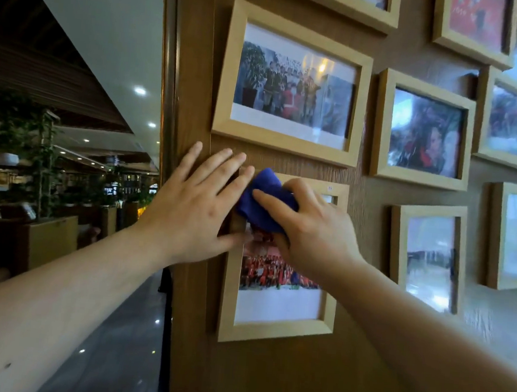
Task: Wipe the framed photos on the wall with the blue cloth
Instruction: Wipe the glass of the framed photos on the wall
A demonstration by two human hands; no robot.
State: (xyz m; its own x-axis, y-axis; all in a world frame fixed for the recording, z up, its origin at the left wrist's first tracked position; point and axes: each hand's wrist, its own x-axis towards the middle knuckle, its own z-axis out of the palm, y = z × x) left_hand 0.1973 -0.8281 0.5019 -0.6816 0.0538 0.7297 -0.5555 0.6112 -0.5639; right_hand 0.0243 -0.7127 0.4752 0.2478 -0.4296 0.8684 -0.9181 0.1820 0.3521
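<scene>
Framed photos hang in rows on a brown wood-grain wall [266, 381], all in pale wooden frames. The lower frame [273, 330] in the left column holds a photo of a crowd in red above a white border. The blue cloth [264, 201] is bunched against the upper left part of this frame's glass. The right hand [313, 228] lies over the cloth, fingers curled round it and pressing it to the glass, with one finger extended across the cloth's front. The left hand [194, 202] lies flat with fingers spread, palm on the wall at the frame's upper left corner; its fingertips reach the frame's top edge and touch the cloth, and its thumb rests on the frame's left rail.

Directly above hangs a larger frame [287, 142] showing a group of people beside a potted plant. To the right are a middle frame [418, 178] and a lower right frame [396, 245], both with heavy glare on the glass; contents unclear. Further frames are cut off at the top and right edges. Left of the wall edge, a dim hall with plants [36, 151] and ceiling lights [140, 90] is visible.
</scene>
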